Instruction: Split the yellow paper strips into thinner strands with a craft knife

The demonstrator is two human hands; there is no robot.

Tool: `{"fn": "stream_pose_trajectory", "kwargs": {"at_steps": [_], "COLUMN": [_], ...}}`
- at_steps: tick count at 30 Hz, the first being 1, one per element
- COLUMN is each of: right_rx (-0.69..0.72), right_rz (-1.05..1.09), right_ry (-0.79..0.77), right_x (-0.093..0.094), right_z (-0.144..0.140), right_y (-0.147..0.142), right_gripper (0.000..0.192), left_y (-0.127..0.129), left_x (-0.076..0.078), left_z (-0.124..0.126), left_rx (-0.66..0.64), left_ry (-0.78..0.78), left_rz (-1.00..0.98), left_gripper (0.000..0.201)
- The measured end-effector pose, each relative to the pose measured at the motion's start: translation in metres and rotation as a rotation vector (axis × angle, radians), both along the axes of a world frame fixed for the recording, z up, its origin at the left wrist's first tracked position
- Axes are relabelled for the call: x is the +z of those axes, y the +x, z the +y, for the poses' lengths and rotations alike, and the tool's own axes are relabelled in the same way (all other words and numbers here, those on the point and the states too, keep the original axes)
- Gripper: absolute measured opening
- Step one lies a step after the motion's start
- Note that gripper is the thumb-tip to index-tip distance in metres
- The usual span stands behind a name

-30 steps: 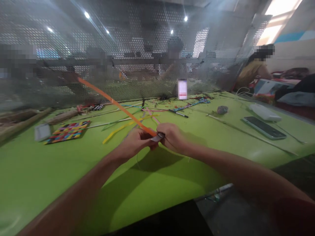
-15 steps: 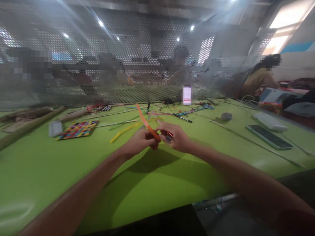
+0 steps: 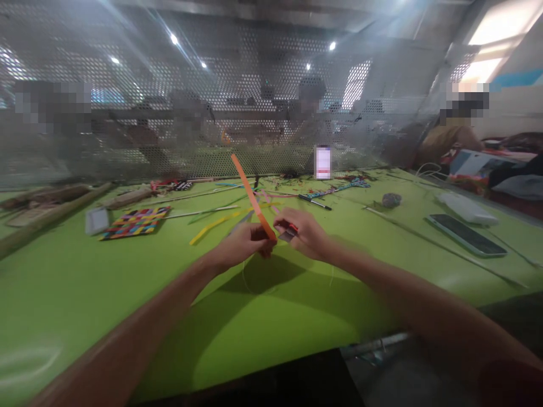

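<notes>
A: What are we holding?
B: Our left hand (image 3: 249,244) pinches the orange strip (image 3: 248,187), slanting up above the green table (image 3: 85,288).
A: Right hand (image 3: 306,234)?
B: Gripping a red-and-grey tool (image 3: 290,232), just beside the strip's lower end.

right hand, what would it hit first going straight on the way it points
Probably the orange strip in the left hand, just ahead of the right hand; depth between them is hard to judge.
</notes>
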State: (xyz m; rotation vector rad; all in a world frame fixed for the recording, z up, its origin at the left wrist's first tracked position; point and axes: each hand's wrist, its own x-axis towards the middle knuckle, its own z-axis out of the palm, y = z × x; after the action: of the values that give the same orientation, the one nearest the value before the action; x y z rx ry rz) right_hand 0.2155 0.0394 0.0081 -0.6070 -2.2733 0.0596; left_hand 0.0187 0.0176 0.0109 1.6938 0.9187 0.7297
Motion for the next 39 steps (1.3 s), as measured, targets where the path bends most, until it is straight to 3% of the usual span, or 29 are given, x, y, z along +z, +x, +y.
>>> {"fn": "stream_pose_trajectory", "kwargs": {"at_steps": [16, 22, 30, 35, 39], "right_rx": [-0.037, 0.078, 0.057, 0.019, -0.019], "right_rz": [0.181, -0.004, -0.028, -0.008, 0.04], "right_ry": [-0.277, -0.363, -0.333, -0.194, -0.123], "right_x": [0.017, 0.017, 0.013, 0.011, 0.012], "right_z": [0.009, 0.003, -0.001, -0.001, 0.0], "right_y": [0.012, 0.009, 0.005, 0.005, 0.007], "right_gripper": [0.008, 0.012, 0.011, 0.011, 0.014], "left_y": [-0.002, -0.002, -0.001, 0.0, 0.003], "left_x": [0.0, -0.003, -0.004, -0.005, -0.01], "left_z": [0.001, 0.001, 0.002, 0.001, -0.002], "left_rx": [0.003, -0.007, -0.04, -0.066, -0.153], "left_ry": [-0.022, 0.01, 0.046, 0.044, 0.019], "left_rz": [0.048, 0.053, 0.114, 0.1, 0.109], "left_gripper": [0.011, 0.01, 0.014, 0.016, 0.006]}}
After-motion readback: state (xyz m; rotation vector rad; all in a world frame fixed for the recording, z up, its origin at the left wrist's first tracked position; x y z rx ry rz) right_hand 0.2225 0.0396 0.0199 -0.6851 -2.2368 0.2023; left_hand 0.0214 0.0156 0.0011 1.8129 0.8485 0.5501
